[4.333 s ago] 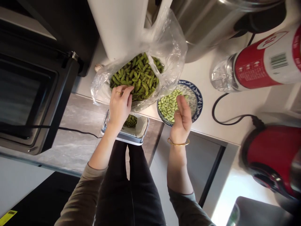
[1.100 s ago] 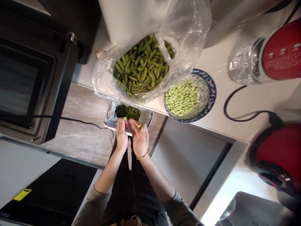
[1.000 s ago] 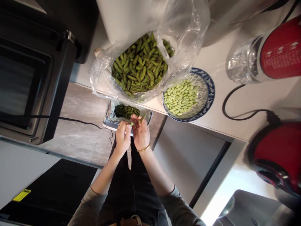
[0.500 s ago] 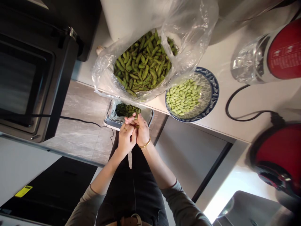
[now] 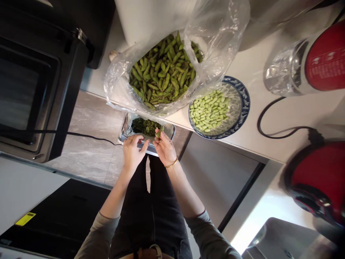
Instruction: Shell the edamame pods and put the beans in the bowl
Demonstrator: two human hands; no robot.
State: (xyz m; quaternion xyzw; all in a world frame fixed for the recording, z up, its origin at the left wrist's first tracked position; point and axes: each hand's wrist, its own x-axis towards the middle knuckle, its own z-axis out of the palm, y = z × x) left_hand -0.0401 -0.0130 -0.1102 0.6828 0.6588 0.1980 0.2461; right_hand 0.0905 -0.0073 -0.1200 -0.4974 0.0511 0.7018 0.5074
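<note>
My right hand pinches a green edamame pod over the lined waste bin that holds dark empty pods. My left hand sits just left of it above the bin's near rim, fingers loosely spread and nothing seen in them. On the counter above, a clear plastic bag is full of edamame pods. To its right stands a blue-rimmed bowl of shelled beans.
A black oven stands at the left with a cable across the floor. A red-labelled blender jar, a black cord and a red appliance are on the right of the counter.
Both hands were pressed together on a pod half a second ago. They have since parted: the left hand moved left and opened, and the right keeps the pod over the bin.
</note>
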